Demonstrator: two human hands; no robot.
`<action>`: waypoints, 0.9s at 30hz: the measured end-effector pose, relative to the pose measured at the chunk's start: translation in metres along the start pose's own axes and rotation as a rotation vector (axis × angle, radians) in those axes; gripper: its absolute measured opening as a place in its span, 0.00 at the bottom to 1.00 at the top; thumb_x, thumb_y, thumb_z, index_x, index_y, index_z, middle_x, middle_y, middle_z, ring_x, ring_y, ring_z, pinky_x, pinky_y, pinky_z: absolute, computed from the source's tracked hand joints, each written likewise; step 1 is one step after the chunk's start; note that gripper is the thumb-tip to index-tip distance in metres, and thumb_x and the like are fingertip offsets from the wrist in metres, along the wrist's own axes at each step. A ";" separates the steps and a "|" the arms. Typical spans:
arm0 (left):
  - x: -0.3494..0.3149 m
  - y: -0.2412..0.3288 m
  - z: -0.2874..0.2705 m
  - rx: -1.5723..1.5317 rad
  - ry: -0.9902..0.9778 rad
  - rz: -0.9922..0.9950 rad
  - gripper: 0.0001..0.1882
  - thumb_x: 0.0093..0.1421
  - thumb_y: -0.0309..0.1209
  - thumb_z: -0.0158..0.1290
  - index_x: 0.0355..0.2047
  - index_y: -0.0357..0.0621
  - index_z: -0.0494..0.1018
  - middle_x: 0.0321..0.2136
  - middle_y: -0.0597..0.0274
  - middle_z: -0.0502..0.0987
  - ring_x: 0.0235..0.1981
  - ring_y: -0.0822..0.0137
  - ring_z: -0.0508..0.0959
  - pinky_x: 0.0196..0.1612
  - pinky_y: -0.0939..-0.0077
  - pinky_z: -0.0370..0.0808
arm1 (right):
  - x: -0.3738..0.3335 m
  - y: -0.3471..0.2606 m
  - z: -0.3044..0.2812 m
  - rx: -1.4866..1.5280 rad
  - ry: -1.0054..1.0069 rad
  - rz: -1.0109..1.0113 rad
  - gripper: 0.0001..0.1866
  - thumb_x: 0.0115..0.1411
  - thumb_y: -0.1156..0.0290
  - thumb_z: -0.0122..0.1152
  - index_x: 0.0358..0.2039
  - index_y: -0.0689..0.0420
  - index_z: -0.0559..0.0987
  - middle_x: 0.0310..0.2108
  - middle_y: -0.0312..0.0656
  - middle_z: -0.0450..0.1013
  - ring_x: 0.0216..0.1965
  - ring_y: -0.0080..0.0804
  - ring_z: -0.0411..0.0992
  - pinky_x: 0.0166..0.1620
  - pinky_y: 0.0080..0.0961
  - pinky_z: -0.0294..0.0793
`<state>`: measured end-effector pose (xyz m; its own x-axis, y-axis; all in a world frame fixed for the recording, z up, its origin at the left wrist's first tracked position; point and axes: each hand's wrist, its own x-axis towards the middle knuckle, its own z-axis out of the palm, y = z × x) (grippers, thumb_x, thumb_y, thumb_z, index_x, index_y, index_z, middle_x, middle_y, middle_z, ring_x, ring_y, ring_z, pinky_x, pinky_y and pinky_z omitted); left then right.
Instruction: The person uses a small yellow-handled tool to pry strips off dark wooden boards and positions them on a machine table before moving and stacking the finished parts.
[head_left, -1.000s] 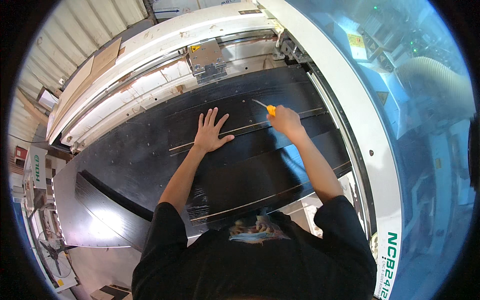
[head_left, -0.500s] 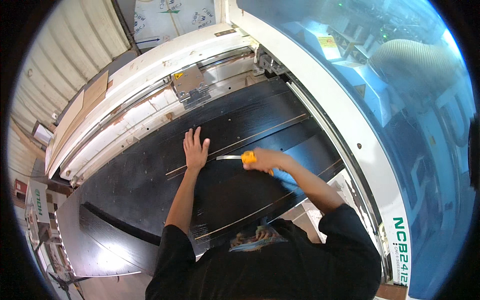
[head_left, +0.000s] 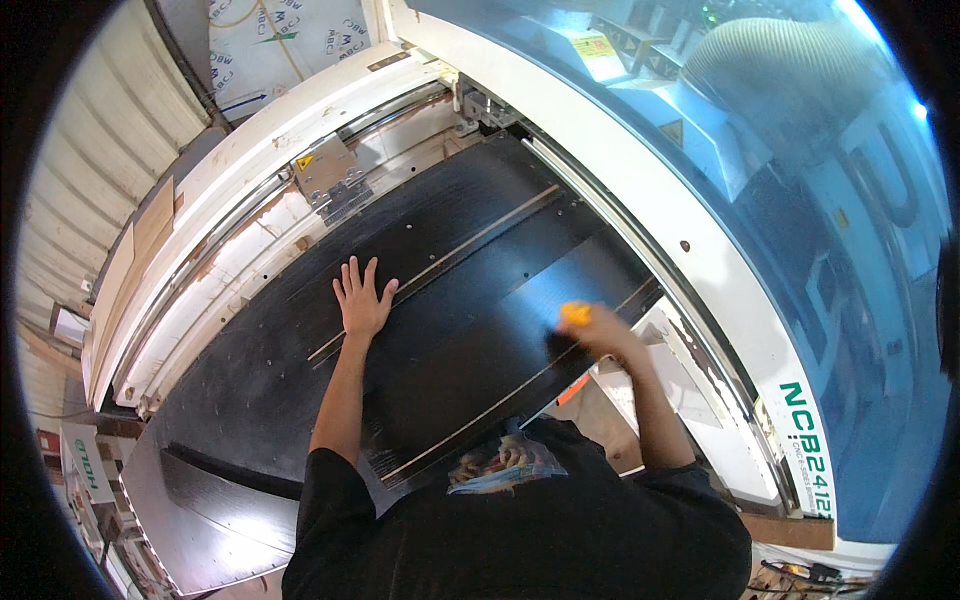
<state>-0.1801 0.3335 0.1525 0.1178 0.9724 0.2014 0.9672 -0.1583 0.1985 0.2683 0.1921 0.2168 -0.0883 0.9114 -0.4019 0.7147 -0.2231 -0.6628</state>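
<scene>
My left hand lies flat with fingers spread on a black panel, beside a long pale groove. My right hand, smeared by motion, is closed round a yellow tool at the right part of the panel. The kind of tool is not clear; a flat silvery strip jutted from it a moment ago and cannot be made out now. A second pale groove runs along the near edge of the panel.
A white machine frame with a blue see-through cover rises at the right. Along the far side run a rail and a metal clamp block. A dark strip lies at the near left. Brown boards lean farther left.
My right hand has swept right and toward me with the yellow tool, away from the far groove. My left hand stays flat on the panel. The whole view has shifted a little.
</scene>
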 end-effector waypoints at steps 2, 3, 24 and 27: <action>0.001 -0.004 0.002 0.027 -0.015 -0.029 0.39 0.69 0.63 0.39 0.71 0.56 0.57 0.73 0.45 0.49 0.74 0.43 0.47 0.73 0.39 0.40 | -0.034 -0.067 0.029 0.067 -0.287 0.013 0.30 0.60 0.39 0.64 0.37 0.59 0.81 0.27 0.40 0.78 0.28 0.33 0.76 0.32 0.35 0.75; 0.005 -0.002 0.004 0.029 -0.016 -0.018 0.39 0.69 0.64 0.39 0.72 0.56 0.57 0.74 0.45 0.48 0.74 0.42 0.46 0.72 0.37 0.40 | -0.034 -0.064 0.051 0.063 -0.463 -0.015 0.30 0.60 0.39 0.64 0.38 0.60 0.81 0.25 0.39 0.77 0.28 0.32 0.76 0.32 0.32 0.75; -0.081 -0.083 -0.040 -0.056 -0.040 0.064 0.32 0.69 0.52 0.48 0.70 0.57 0.60 0.73 0.48 0.51 0.74 0.45 0.50 0.72 0.41 0.45 | -0.125 0.222 0.016 -0.211 1.152 0.467 0.26 0.63 0.47 0.63 0.51 0.53 0.80 0.36 0.55 0.81 0.41 0.58 0.79 0.42 0.48 0.79; -0.119 -0.111 -0.056 -0.025 0.044 -0.100 0.31 0.68 0.50 0.51 0.69 0.56 0.61 0.71 0.43 0.53 0.72 0.42 0.52 0.71 0.41 0.48 | -0.125 0.216 0.024 -0.134 1.125 0.512 0.23 0.64 0.57 0.63 0.54 0.59 0.77 0.42 0.56 0.80 0.45 0.55 0.79 0.47 0.45 0.78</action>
<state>-0.3144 0.2256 0.1596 0.0106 0.9751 0.2216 0.9678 -0.0658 0.2430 0.4172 0.0212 0.1088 0.8177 0.5347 0.2133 0.5626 -0.6634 -0.4934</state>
